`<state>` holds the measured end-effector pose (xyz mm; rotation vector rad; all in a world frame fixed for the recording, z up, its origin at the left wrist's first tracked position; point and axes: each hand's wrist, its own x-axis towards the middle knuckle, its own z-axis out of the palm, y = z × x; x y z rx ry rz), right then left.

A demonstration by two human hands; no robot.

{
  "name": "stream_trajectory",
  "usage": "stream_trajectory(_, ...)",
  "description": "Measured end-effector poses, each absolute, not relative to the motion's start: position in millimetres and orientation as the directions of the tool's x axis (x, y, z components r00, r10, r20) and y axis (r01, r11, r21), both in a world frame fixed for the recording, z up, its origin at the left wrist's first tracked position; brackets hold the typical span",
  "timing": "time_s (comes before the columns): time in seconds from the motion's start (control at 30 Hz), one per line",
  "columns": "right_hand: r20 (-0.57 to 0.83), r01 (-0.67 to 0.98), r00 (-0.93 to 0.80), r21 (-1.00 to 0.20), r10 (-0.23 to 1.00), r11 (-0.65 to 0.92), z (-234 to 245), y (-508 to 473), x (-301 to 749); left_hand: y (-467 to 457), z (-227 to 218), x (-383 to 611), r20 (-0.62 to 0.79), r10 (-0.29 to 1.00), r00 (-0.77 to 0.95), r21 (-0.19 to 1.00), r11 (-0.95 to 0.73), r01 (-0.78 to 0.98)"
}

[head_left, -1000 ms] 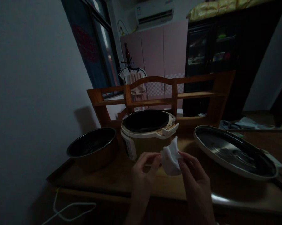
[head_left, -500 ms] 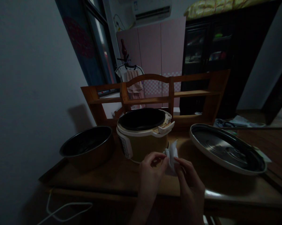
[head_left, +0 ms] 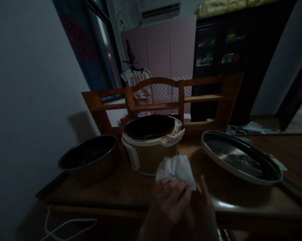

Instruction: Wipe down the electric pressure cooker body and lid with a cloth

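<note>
White tissue (head_left: 176, 169) is bunched in both hands, left hand (head_left: 169, 204) overlapping right hand (head_left: 203, 209); cooker (head_left: 151, 144) just beyond; bowl (head_left: 89, 157) left, lid (head_left: 241, 157) right.

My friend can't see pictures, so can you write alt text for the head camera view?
Two hands, left hand over right hand, hold a white cloth before an open rice cooker on a wooden table, between a dark pot and a lid.
</note>
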<state>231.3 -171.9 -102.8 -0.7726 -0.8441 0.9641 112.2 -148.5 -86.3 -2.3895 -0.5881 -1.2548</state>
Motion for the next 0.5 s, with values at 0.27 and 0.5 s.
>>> stream_trajectory(0.27,0.163,-0.499,0.229,-0.827,0.960,0.260,-80.5,-184.2,226.4,-164.6,-67.2,86.2,0.740,0.208,0.640,-0.165,-0.866,0.472)
stream_trajectory(0.5,0.219,-0.442,0.244,-0.842,0.945,0.310,-84.2,-182.5,231.9,-170.0,-70.0,59.3,0.747,0.205,0.632,-0.177,-0.855,0.487)
